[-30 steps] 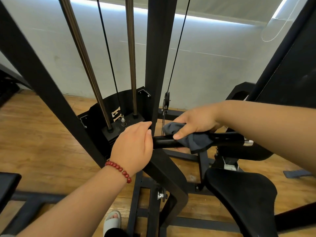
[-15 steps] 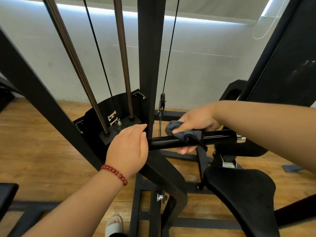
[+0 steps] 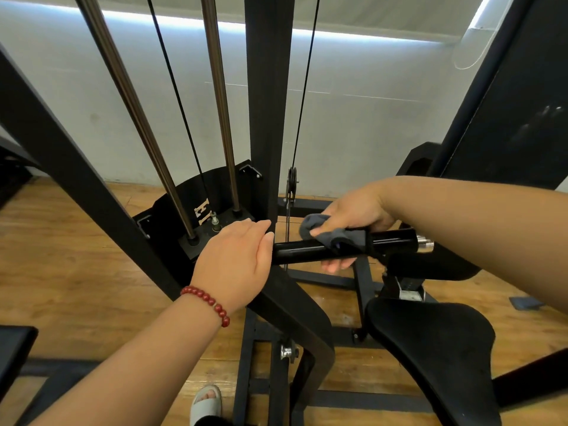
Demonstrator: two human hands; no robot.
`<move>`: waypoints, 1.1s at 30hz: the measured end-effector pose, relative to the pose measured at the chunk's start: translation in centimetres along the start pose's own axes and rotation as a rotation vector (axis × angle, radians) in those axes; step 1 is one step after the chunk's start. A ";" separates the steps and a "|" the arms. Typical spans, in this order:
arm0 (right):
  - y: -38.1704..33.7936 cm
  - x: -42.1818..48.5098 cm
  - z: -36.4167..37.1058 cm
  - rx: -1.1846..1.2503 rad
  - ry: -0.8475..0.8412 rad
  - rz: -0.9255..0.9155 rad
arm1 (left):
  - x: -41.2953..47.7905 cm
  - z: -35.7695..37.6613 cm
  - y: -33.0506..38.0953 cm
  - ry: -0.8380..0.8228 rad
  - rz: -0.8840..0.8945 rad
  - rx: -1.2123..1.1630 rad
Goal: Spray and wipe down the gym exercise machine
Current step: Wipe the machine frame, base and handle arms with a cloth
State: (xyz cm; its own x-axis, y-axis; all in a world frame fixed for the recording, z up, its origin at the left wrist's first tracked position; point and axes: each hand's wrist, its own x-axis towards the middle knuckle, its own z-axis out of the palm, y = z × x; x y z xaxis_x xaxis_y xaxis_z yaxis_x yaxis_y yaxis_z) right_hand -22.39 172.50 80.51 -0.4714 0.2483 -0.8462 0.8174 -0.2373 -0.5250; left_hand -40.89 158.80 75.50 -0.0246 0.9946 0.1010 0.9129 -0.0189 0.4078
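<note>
A glossy black horizontal bar [image 3: 302, 249] juts from the black gym machine's upright post [image 3: 269, 118]. My right hand [image 3: 353, 216] wraps a grey cloth [image 3: 333, 235] around the bar, thumb on top and fingertips showing below it. My left hand [image 3: 236, 262], with a red bead bracelet at the wrist, grips the bar's left end where it meets the frame. The bar's chrome tip [image 3: 424, 244] shows to the right of the cloth. No spray bottle is in view.
A black padded seat [image 3: 430, 342] sits lower right. Two steel guide rods [image 3: 129, 96] and thin cables run up from the weight stack [image 3: 215, 222]. A slanted black frame beam [image 3: 61, 167] crosses left. Wooden floor lies below, and my sandalled foot [image 3: 206, 401] shows at the bottom.
My right hand has curled the cloth round the bar, fingers now under it, and slid slightly right along it. The left hand keeps its hold on the bar's left end.
</note>
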 end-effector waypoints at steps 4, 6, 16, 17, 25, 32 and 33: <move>2.2 -3.5 -1.8 0.027 -0.018 0.018 | -0.1 0.2 2.2 0.047 0.123 0.018; 2.5 -4.1 -2.1 0.037 -0.031 0.033 | 0.1 0.5 3.4 0.051 0.157 0.036; 3.9 -5.6 -2.6 0.000 0.070 -0.015 | 0.6 3.4 5.4 0.084 0.174 0.079; 4.6 -6.2 -3.0 0.027 0.093 -0.027 | 0.6 3.5 5.4 0.095 0.179 0.085; 4.3 -6.2 -1.9 0.003 0.241 -0.019 | 0.5 3.4 6.8 0.121 0.131 0.091; 7.3 -9.5 -3.4 0.061 0.290 -0.019 | 1.3 2.9 9.5 0.111 0.206 0.045; 7.9 -10.1 -3.6 0.090 0.312 -0.034 | 1.5 2.9 9.9 0.101 0.212 0.039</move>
State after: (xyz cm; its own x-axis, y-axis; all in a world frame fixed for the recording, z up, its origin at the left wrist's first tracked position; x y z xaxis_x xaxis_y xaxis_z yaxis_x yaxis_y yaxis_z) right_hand -9.92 171.48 85.26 -0.3622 0.5297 -0.7670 0.7640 -0.3026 -0.5698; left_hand -30.69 160.36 77.09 0.1302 0.9535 0.2720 0.9170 -0.2201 0.3326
